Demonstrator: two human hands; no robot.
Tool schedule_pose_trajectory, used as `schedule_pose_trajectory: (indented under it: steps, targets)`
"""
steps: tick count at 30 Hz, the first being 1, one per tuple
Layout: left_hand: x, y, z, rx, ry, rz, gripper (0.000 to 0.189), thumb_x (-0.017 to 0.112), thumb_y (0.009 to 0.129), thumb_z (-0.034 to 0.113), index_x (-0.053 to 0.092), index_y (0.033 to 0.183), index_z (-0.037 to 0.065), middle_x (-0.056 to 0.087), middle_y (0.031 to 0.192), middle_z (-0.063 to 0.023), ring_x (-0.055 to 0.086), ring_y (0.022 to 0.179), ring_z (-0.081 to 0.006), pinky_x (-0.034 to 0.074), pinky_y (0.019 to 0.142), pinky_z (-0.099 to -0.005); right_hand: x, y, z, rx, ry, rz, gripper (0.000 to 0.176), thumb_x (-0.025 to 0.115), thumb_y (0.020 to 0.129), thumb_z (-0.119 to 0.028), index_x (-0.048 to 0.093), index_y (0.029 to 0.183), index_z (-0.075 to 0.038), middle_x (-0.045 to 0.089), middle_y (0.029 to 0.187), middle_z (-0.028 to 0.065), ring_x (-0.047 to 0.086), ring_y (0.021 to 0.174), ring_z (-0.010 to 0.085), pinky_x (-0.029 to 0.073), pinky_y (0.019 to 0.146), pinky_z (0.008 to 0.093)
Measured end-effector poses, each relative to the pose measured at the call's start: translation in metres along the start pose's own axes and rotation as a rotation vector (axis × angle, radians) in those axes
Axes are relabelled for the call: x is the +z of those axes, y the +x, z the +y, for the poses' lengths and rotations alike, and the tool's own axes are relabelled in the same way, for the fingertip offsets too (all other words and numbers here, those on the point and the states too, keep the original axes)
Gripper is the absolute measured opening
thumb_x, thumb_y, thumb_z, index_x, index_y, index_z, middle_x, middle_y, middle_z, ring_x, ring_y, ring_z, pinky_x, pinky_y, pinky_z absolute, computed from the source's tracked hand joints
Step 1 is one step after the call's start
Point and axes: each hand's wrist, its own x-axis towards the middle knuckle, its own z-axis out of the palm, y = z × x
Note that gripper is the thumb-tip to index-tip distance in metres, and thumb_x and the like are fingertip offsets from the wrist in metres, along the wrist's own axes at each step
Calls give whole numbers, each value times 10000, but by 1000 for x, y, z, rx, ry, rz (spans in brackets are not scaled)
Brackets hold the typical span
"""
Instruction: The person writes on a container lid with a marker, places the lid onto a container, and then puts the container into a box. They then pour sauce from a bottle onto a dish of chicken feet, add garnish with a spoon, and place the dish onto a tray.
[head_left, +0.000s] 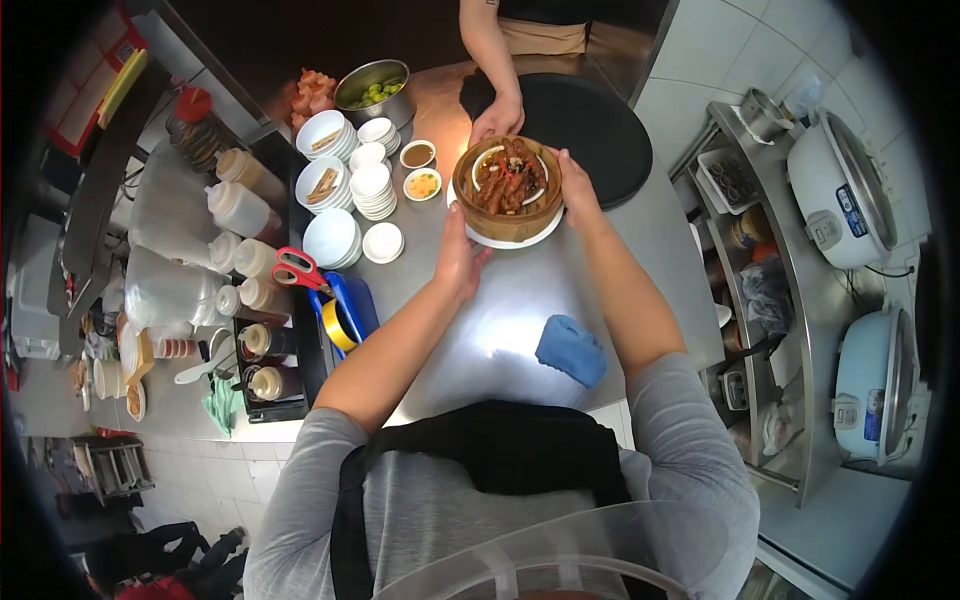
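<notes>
Between my two hands is a round bamboo steamer (512,226) on a white plate (535,240). Inside it sits a white dish of brown, glossy food pieces (512,178) topped with red bits. My left hand (460,255) grips the near left side, thumb against the steamer and fingers low by the plate. My right hand (577,187) is closed round the right side, its fingers partly hidden. From across the counter another person's hand (497,118) reaches to the steamer's far rim; whether it grips cannot be told.
A black round tray (590,130) lies behind the steamer on the steel counter (460,350). A blue cloth (570,350) is at the near side. Stacked white bowls (333,238), sauce cups (422,184), a pot of green fruit (375,90) and red scissors (298,268) stand left.
</notes>
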Motion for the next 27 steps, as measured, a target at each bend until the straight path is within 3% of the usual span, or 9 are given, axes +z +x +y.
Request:
schedule_pose_trajectory:
  steps: [1,4,9,16,18,21,23,25,27]
  targets:
    - [7,8,2,7,-2,-9,699,347,943,609,160,1496,224,106,1551,-43,198,1353,-352,284,1046,-492,-8,13,-2,6,-8,-48,469,306,1028,-382,541,1279,-62,589,1236,62,538,1129,164,403,993,316]
    - [22,37,7,-18,11,-18,721,332,945,610,136,1503,197,72,1561,-38,203,1356,-360,269,1052,-494,-20,44,-18,43,57,-45,498,280,1034,-377,526,1280,-21,586,1242,88,534,1135,176,388,1004,313]
    - [45,71,19,-58,45,-147,844,315,913,669,37,1511,142,-36,1571,-131,70,1433,-333,198,1111,-474,-43,87,-30,22,135,-15,541,231,1032,-398,438,1364,-25,500,1359,95,451,1258,215,321,1079,334]
    - [49,90,7,-87,60,-147,825,330,913,665,92,1508,147,57,1567,-130,159,1419,-281,202,1115,-463,-95,83,-24,49,-49,212,590,329,982,-521,407,1409,-122,388,1440,134,378,1263,282,303,1037,434]
    - [37,66,-4,-61,92,-183,726,323,951,599,184,1492,136,209,1527,-131,267,1373,-256,248,1095,-432,-111,53,-12,-77,-266,253,541,404,981,-461,440,1383,-101,460,1382,128,432,1230,258,340,1022,407]
    - [-4,-1,-24,-76,167,-352,619,343,981,519,307,1451,117,391,1435,-122,395,1300,-235,320,1056,-389,-123,-52,17,-399,-692,-128,387,588,915,-243,557,1263,-77,590,1218,79,550,1117,224,400,989,347]
    - [-45,-58,-35,-122,247,-460,547,373,992,462,399,1404,102,497,1353,-102,474,1237,-215,371,1018,-360,-123,-135,39,-650,-1099,-446,448,706,758,-170,609,1192,-117,582,1197,128,510,1148,306,399,994,402]
    - [-88,-118,-44,-146,343,-496,494,400,999,406,438,1378,91,534,1315,-90,504,1207,-204,393,1000,-350,-89,-220,39,-612,-1250,-469,508,730,704,-150,614,1198,-168,579,1184,137,502,1139,317,402,983,425]
    - [-122,-181,-44,-203,417,-449,444,425,1004,325,440,1374,79,545,1303,-91,511,1201,-206,392,1008,-346,-101,-253,76,-375,-1147,-483,503,721,719,-147,613,1210,-170,555,1204,157,502,1129,324,405,976,414]
